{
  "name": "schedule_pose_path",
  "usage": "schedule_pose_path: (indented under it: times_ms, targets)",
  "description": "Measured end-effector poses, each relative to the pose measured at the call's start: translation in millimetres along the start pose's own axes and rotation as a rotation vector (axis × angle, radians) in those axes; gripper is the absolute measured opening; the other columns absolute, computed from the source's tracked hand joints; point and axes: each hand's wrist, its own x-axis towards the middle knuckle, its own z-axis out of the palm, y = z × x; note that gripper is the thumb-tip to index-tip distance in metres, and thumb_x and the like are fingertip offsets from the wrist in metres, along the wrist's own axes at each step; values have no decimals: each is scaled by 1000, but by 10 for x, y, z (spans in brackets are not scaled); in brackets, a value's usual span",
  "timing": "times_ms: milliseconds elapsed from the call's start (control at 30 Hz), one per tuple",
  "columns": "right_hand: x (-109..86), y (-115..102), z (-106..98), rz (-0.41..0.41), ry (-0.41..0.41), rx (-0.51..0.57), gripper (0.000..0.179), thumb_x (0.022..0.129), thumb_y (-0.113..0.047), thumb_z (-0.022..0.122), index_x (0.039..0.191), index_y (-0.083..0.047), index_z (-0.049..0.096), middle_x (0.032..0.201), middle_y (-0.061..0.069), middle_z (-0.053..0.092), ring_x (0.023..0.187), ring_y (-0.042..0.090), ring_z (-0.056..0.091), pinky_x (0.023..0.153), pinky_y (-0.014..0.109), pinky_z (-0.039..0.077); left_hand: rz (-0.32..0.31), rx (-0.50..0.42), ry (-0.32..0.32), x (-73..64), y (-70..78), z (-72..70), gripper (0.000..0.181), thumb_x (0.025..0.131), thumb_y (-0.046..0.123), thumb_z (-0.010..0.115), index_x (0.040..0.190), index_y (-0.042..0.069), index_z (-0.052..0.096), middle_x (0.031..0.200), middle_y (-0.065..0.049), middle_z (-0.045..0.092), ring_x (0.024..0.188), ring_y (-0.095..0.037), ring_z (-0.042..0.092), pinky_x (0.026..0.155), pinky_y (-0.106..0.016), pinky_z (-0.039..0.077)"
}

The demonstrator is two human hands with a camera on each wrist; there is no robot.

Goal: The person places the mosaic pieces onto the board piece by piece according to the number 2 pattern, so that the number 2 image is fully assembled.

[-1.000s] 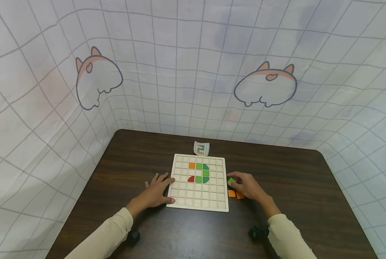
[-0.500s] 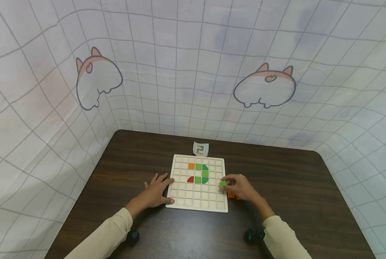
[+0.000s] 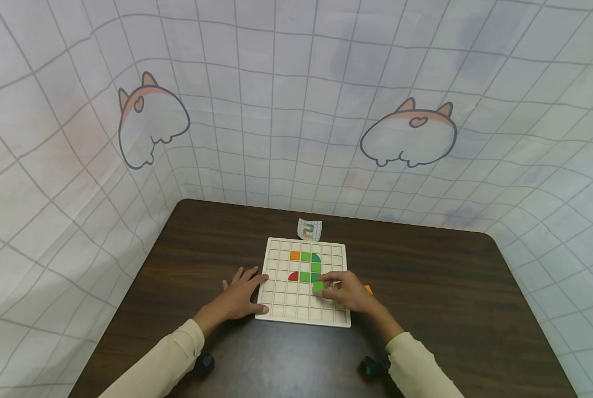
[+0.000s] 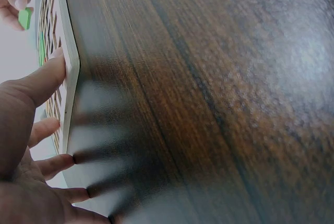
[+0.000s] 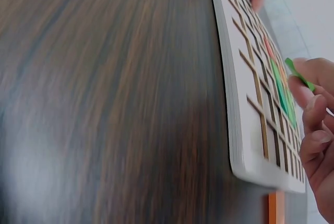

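A cream grid board [image 3: 286, 315] lies on the dark table, with green, orange and red tiles set in its upper middle cells. My right hand [image 3: 348, 290] pinches a green square tile [image 3: 318, 287] between thumb and fingertips, over the cells just below the dark green rounded tile. In the right wrist view this green tile [image 5: 299, 73] is tilted and raised above the board's face. My left hand [image 3: 235, 296] lies spread at the board's left edge, thumb and index finger on the rim. The left wrist view shows its other fingertips [image 4: 78, 195] on the table.
A small paper card [image 3: 309, 229] with a coloured grid pattern lies behind the board. An orange tile [image 3: 368, 289] shows past the right hand, beside the board's right edge. Dark devices sit under both wrists. A white gridded curtain [image 3: 296, 110] surrounds the table.
My right hand has lifted the green square tile from beside the board and carried it left over the grid. My left hand has stayed at the left edge.
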Motion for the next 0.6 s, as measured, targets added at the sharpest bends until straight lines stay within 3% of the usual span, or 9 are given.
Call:
schedule_pose_path:
  times_ms: [133, 367, 600]
  targets:
    - [67, -47, 83, -20, 1, 15, 30, 89, -17, 77, 116, -3, 72, 92, 6, 65, 61, 3, 52, 55, 19, 42, 6, -2, -2, 2, -12, -7, 77, 83, 39, 82, 149, 19, 49, 162, -17, 30, 150, -52, 16, 103, -84, 16]
    - [141, -86, 203, 14, 0, 75, 31, 91, -17, 75, 119, -3, 71, 91, 5, 64, 57, 5, 51, 51, 20, 41, 9, -2, 3, -3, -8, -2, 76, 83, 40, 82, 148, 20, 49, 162, -17, 30, 150, -52, 16, 103, -84, 16]
    - [177, -105, 309, 4, 45, 29, 28, 89, -10, 75, 115, -1, 72, 89, 5, 68, 58, 2, 49, 54, 19, 41, 12, -5, 0, -8, -3, -7, 76, 84, 39, 82, 148, 20, 49, 162, -17, 30, 150, -52, 16, 103, -84, 16]
